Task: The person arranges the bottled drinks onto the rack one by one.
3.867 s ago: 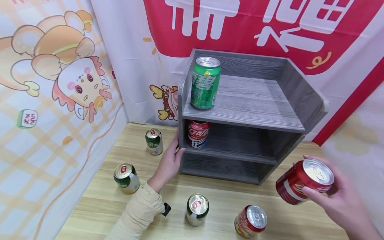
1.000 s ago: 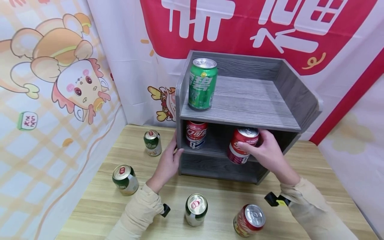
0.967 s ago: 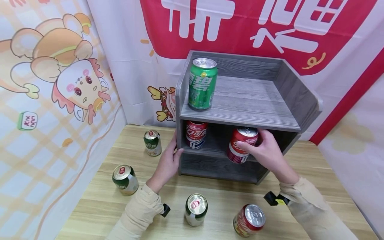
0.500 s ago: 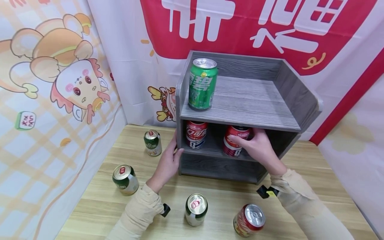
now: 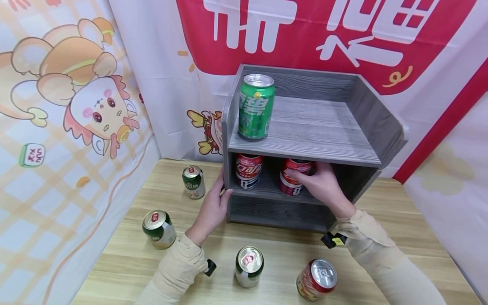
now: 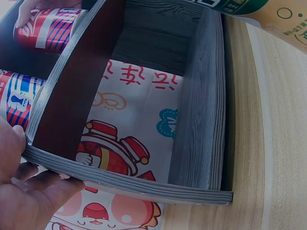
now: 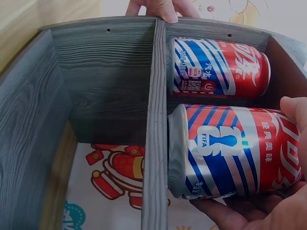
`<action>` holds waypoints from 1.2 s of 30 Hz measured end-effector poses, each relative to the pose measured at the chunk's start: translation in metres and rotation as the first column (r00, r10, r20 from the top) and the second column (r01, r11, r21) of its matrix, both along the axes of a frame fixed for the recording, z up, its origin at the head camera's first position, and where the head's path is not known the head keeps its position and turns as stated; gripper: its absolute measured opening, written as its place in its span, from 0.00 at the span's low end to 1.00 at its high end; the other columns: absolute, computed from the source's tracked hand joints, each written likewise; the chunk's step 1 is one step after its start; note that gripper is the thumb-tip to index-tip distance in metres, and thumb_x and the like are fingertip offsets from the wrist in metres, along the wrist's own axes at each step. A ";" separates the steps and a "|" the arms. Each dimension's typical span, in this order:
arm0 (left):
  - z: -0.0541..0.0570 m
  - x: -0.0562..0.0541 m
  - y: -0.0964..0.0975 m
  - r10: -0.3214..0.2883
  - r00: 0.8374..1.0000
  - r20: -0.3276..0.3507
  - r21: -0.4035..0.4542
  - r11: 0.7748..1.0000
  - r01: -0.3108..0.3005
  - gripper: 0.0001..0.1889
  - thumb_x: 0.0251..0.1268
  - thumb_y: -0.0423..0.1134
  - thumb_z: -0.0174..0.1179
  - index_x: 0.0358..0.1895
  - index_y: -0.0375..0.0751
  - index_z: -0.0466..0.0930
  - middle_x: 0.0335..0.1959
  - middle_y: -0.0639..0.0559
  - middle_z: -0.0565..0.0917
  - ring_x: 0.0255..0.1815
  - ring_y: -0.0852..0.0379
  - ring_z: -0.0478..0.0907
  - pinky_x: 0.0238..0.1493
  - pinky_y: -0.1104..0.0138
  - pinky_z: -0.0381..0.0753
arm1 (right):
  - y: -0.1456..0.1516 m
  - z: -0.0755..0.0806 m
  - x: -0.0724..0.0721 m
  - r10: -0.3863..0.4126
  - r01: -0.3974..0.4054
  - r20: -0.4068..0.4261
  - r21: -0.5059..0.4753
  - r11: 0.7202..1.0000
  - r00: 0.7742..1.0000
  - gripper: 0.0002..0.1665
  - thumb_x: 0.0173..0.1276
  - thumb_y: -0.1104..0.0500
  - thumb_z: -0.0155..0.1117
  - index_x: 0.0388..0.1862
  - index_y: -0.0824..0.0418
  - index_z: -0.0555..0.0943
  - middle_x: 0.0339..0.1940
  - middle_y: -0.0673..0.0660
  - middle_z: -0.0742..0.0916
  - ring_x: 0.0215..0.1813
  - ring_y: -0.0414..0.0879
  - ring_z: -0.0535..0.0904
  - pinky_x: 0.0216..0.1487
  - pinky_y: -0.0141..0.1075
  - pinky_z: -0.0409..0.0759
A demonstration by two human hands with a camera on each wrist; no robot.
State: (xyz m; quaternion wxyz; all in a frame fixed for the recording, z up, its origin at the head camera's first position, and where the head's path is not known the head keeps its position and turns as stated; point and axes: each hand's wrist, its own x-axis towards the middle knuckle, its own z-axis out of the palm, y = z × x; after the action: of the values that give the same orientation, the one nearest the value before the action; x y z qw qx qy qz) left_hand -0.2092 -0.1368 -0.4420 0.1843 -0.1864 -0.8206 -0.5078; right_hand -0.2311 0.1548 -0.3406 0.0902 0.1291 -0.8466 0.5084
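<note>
My right hand [image 5: 325,186] grips a red cola can [image 5: 290,186] inside the middle level of a grey wooden shelf [image 5: 312,131]. In the right wrist view the can's silver base is right at the edge of the shelf board [image 7: 156,124], thumb and fingers on opposite sides of the red can [image 7: 240,153]. To its left stands another red cola can [image 5: 248,171], a gap between the two in the head view. My left hand [image 5: 213,208] holds the shelf's left side panel, thumb in front and fingers around the outside. A green soda can [image 5: 256,108] stands on the top level.
On the wooden table [image 5: 213,262] stand several cans. Two green-and-white cans [image 5: 194,183] are left of the shelf, a similar can [image 5: 249,266] is in front, and a red can [image 5: 317,279] is at front right. A printed cloth [image 5: 167,84] hangs behind.
My right hand has carried the red can from right of the shelf into the middle level, then farther in and left. My left hand keeps its hold on the side panel.
</note>
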 end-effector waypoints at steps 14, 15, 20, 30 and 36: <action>0.000 -0.001 0.000 0.003 1.000 -0.003 0.000 1.000 -0.003 0.35 0.79 0.30 0.50 0.83 0.41 0.45 0.81 0.42 0.55 0.77 0.43 0.61 0.74 0.53 0.68 | -0.003 -0.001 -0.005 -0.031 0.031 0.003 -0.051 0.998 1.000 0.41 0.65 0.53 0.76 0.72 0.63 0.69 0.66 0.61 0.78 0.66 0.53 0.73 0.70 0.49 0.73; -0.001 -0.001 0.000 0.002 1.000 -0.004 0.000 1.000 -0.002 0.35 0.79 0.30 0.50 0.83 0.42 0.45 0.81 0.42 0.55 0.77 0.43 0.61 0.74 0.53 0.68 | -0.003 -0.001 -0.005 -0.031 0.031 0.004 -0.053 0.998 1.000 0.41 0.65 0.54 0.76 0.71 0.63 0.69 0.66 0.61 0.78 0.66 0.53 0.74 0.70 0.49 0.73; -0.001 -0.001 0.000 0.006 1.000 -0.005 -0.005 1.000 -0.006 0.36 0.79 0.30 0.50 0.83 0.43 0.45 0.81 0.41 0.56 0.77 0.43 0.61 0.74 0.53 0.68 | -0.004 -0.002 -0.006 -0.027 0.026 -0.014 -0.050 0.998 1.000 0.40 0.65 0.55 0.76 0.71 0.64 0.69 0.65 0.61 0.78 0.66 0.52 0.74 0.70 0.48 0.73; 0.000 0.000 0.000 0.001 1.000 0.011 0.007 1.000 -0.002 0.35 0.79 0.31 0.49 0.83 0.42 0.45 0.81 0.43 0.55 0.78 0.44 0.59 0.74 0.54 0.67 | -0.004 -0.005 -0.007 -0.015 0.013 -0.038 -0.036 0.999 0.999 0.39 0.65 0.56 0.75 0.71 0.65 0.69 0.65 0.62 0.78 0.65 0.54 0.75 0.69 0.49 0.74; 0.000 0.000 0.001 -0.001 1.000 0.004 0.006 1.000 0.001 0.36 0.79 0.31 0.50 0.83 0.42 0.45 0.81 0.42 0.55 0.78 0.43 0.60 0.74 0.53 0.68 | -0.003 -0.005 -0.006 -0.010 0.009 -0.046 -0.029 1.000 0.999 0.40 0.66 0.56 0.75 0.72 0.64 0.68 0.66 0.62 0.77 0.66 0.54 0.74 0.70 0.51 0.74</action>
State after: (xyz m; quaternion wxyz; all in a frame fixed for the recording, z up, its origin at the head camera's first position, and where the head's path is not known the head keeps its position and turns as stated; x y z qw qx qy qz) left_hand -0.2092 -0.1361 -0.4416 0.1829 -0.1850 -0.8194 -0.5108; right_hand -0.2367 0.1516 -0.3461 0.1141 0.1354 -0.8374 0.5172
